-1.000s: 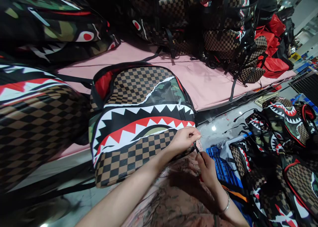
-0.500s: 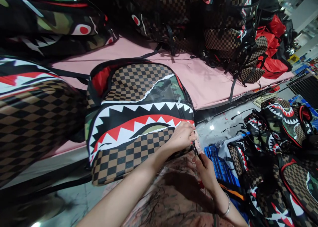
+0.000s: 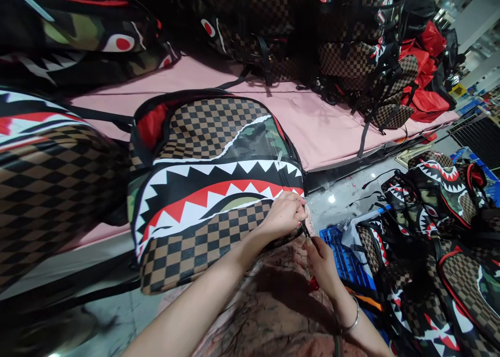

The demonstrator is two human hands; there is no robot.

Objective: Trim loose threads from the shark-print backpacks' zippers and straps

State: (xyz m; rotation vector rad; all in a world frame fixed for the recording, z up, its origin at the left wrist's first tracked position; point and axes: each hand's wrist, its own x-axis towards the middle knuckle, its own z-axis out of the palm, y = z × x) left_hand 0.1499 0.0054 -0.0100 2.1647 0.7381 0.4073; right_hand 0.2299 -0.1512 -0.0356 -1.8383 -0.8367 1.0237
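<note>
A backpack (image 3: pixel 211 185) with brown checks, a camouflage patch and a red-and-white shark mouth lies on the edge of the pink table (image 3: pixel 320 128) before me. My left hand (image 3: pixel 287 214) is pinched shut at the bag's lower right corner, at its side seam. My right hand (image 3: pixel 322 266) is just below it, fingers closed on a small dark tool with a red handle whose tip points up at that corner. A bangle shows on my right wrist.
More shark-mouth backpacks are piled at the left (image 3: pixel 50 180), along the back (image 3: pixel 344 50) and on the floor at the right (image 3: pixel 441 216). A blue crate (image 3: pixel 344 258) stands below the table edge. Red bags (image 3: pixel 425 71) lie at the far right.
The backpack and both hands have drifted slightly left and down in view. My left hand has moved in against the bag's corner; my right hand stays just beneath it.
</note>
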